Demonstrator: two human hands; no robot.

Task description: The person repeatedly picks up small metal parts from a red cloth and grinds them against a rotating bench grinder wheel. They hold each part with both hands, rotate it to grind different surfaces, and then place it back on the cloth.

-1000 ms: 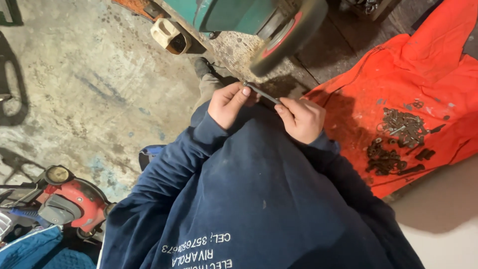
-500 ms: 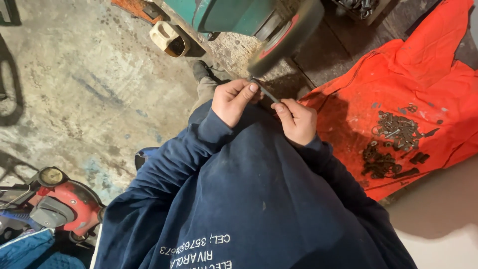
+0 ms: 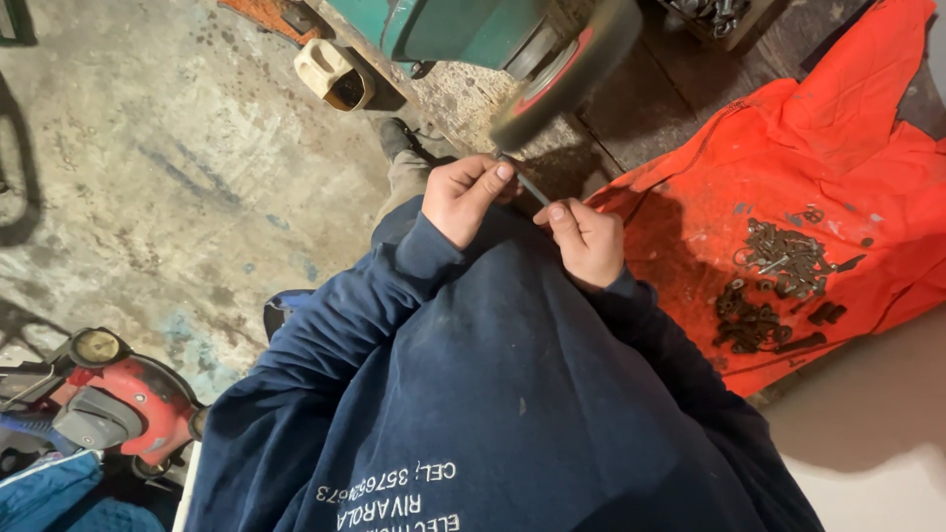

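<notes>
Red machine (image 3: 128, 399): lower left corner, cut by the frame edge, on the concrete floor (image 3: 148, 187).
Floor: wide bare stretch on the left, stained; the roomiest part of the scene.
Cream container (image 3: 333, 75): upper middle, open mouth, beside the green machine body (image 3: 463, 25).
Left hand (image 3: 463, 197): fingers closed narrowly on one end of a thin metal rod (image 3: 527, 182).
Rod: slanted between both hands, its upper end at the rim of the spinning wheel (image 3: 567, 74); contact cannot be told.
Right hand (image 3: 586, 241): fingertips pinched on the rod's lower end.
Orange cloth (image 3: 838, 148): spread on the right, just beside the right hand.
Rusty hardware (image 3: 774, 281): bolts and nuts piled on the cloth, well apart from the hands.
</notes>
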